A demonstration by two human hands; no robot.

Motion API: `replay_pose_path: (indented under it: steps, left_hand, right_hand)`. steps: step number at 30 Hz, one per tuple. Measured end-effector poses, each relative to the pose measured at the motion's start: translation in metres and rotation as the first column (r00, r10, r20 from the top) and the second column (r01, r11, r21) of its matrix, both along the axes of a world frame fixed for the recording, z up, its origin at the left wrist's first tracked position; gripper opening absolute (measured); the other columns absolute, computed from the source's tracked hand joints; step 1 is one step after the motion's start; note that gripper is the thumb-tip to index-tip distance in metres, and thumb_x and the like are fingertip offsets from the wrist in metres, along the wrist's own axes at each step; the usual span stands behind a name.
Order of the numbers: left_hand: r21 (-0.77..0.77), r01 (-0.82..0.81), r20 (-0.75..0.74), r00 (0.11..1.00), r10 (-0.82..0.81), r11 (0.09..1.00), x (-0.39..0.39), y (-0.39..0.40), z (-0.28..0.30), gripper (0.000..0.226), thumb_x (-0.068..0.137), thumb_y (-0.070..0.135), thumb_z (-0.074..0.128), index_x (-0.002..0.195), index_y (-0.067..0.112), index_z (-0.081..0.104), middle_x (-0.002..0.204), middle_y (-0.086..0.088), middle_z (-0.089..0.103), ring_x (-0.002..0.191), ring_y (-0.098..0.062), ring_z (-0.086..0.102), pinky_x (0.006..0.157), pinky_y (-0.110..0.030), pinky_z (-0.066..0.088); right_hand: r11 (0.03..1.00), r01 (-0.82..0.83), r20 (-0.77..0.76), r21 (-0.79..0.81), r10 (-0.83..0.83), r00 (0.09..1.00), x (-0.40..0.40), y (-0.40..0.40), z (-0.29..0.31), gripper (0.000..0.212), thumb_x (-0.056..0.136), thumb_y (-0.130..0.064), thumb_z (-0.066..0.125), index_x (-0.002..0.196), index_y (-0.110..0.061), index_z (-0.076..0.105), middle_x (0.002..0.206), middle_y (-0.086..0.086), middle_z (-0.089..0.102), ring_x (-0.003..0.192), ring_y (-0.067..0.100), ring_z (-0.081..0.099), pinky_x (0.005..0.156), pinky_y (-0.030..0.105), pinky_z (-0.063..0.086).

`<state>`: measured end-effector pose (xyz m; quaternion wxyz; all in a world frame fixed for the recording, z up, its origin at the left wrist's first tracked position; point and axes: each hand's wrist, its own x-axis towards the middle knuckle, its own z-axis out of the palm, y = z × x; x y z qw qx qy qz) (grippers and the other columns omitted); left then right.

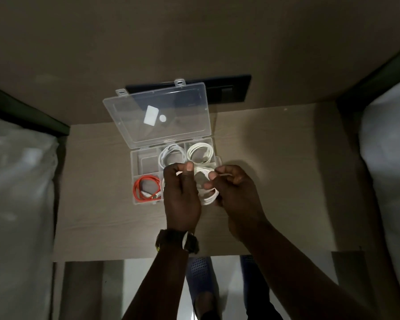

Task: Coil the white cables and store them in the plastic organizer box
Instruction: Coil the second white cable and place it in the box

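Evidently mid-coiling: the left hand (182, 195) pinched a white cable coil (207, 192) over the organizer box (134, 158), at its five o'clock corner; the right hand (234, 190) was closed on the loose end. Next would likely come tucking that end in and lowering the coil into an empty compartment.

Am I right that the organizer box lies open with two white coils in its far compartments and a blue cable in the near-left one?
Not quite. In the head view the cable in the near-left compartment is orange, not blue. The organizer box is open, with two white coils in its far compartments.
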<state>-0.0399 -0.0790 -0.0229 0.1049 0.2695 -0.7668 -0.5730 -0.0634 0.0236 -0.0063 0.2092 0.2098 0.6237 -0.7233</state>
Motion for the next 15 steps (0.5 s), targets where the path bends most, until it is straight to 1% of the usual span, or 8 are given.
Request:
replay_pose_path:
  steps: [2, 3, 5, 6, 8, 10, 12, 15]
  left_hand:
    - [-0.125, 0.075, -0.026, 0.997, -0.079, 0.989, 0.003, -0.016, -0.001, 0.018, 0.103, 0.028, 0.043, 0.103, 0.015, 0.055, 0.084, -0.001, 0.062, 0.076, -0.019, 0.06, 0.073, -0.048, 0.052]
    - [-0.182, 0.122, -0.024, 0.991, -0.129, 0.976, 0.005, -0.025, -0.002, 0.019, 0.104, 0.025, 0.042, 0.105, 0.014, 0.057, 0.091, 0.0, 0.065, 0.083, -0.017, 0.063, 0.076, -0.044, 0.053]
    - [-0.294, 0.166, -0.018, 0.984, -0.179, 0.941, 0.006, -0.048, -0.002, 0.024, 0.105, 0.02, 0.039, 0.112, 0.014, 0.061, 0.102, 0.0, 0.069, 0.092, -0.013, 0.065, 0.081, -0.03, 0.052]
    - [-0.359, 0.168, -0.006, 0.983, -0.183, 0.918, 0.005, -0.059, -0.003, 0.027, 0.105, 0.019, 0.038, 0.114, 0.014, 0.063, 0.106, -0.001, 0.07, 0.094, -0.013, 0.064, 0.083, -0.027, 0.05]
    - [-0.482, 0.191, 0.077, 0.981, -0.176, 0.855, 0.001, -0.082, -0.005, 0.03, 0.105, 0.018, 0.037, 0.114, 0.011, 0.065, 0.106, -0.008, 0.071, 0.096, -0.023, 0.063, 0.086, -0.036, 0.047]
    - [-0.56, 0.212, 0.183, 0.974, -0.13, 0.801, -0.005, -0.102, -0.007, 0.031, 0.104, 0.017, 0.038, 0.109, 0.008, 0.067, 0.102, -0.014, 0.071, 0.092, -0.033, 0.06, 0.086, -0.041, 0.042]
    - [-0.537, 0.174, 0.207, 0.976, -0.072, 0.826, -0.013, -0.12, -0.011, 0.029, 0.102, 0.016, 0.043, 0.104, 0.005, 0.069, 0.1, -0.017, 0.072, 0.091, -0.036, 0.061, 0.086, -0.039, 0.04]
    - [-0.369, 0.029, 0.244, 0.968, 0.066, 0.929, -0.026, -0.136, -0.011, 0.026, 0.097, 0.02, 0.051, 0.1, 0.007, 0.073, 0.099, -0.013, 0.075, 0.093, -0.03, 0.066, 0.079, -0.031, 0.045]
  right_hand:
    - [0.991, 0.094, 0.101, -0.093, -0.084, 0.991, -0.008, -0.016, 0.001, 0.008, 0.088, -0.01, 0.068, 0.087, -0.013, 0.061, 0.074, 0.008, 0.071, 0.068, 0.016, 0.067, 0.057, 0.029, 0.049]
    - [0.986, 0.116, 0.127, -0.116, -0.101, 0.987, -0.012, -0.025, 0.002, 0.008, 0.088, -0.008, 0.069, 0.087, -0.01, 0.061, 0.074, 0.011, 0.07, 0.068, 0.018, 0.066, 0.056, 0.029, 0.05]
    - [0.986, 0.097, 0.145, -0.137, -0.077, 0.986, -0.021, -0.045, 0.002, 0.007, 0.088, -0.004, 0.068, 0.089, -0.006, 0.061, 0.08, 0.016, 0.069, 0.072, 0.021, 0.065, 0.053, 0.028, 0.051]
    - [0.987, 0.07, 0.145, -0.142, -0.049, 0.988, -0.025, -0.055, 0.002, 0.006, 0.089, -0.004, 0.066, 0.09, -0.006, 0.061, 0.083, 0.017, 0.069, 0.074, 0.02, 0.065, 0.052, 0.026, 0.053]
    - [0.989, 0.017, 0.137, -0.144, 0.003, 0.991, -0.034, -0.074, 0.001, 0.004, 0.091, -0.002, 0.063, 0.091, -0.005, 0.061, 0.088, 0.018, 0.067, 0.075, 0.019, 0.064, 0.053, 0.023, 0.054]
    - [0.991, -0.025, 0.12, -0.131, 0.041, 0.992, -0.043, -0.092, 0.0, 0.005, 0.091, 0.0, 0.061, 0.09, -0.005, 0.061, 0.09, 0.018, 0.065, 0.075, 0.02, 0.063, 0.057, 0.026, 0.056]
    - [0.995, -0.073, 0.093, -0.066, 0.079, 0.993, -0.052, -0.109, -0.003, 0.006, 0.09, 0.0, 0.063, 0.088, -0.006, 0.062, 0.088, 0.017, 0.065, 0.072, 0.021, 0.062, 0.062, 0.03, 0.057]
    - [0.992, -0.124, 0.046, 0.003, 0.124, 0.991, -0.063, -0.126, -0.01, 0.009, 0.088, 0.001, 0.065, 0.097, 0.001, 0.067, 0.083, 0.015, 0.065, 0.068, 0.019, 0.062, 0.064, 0.031, 0.059]
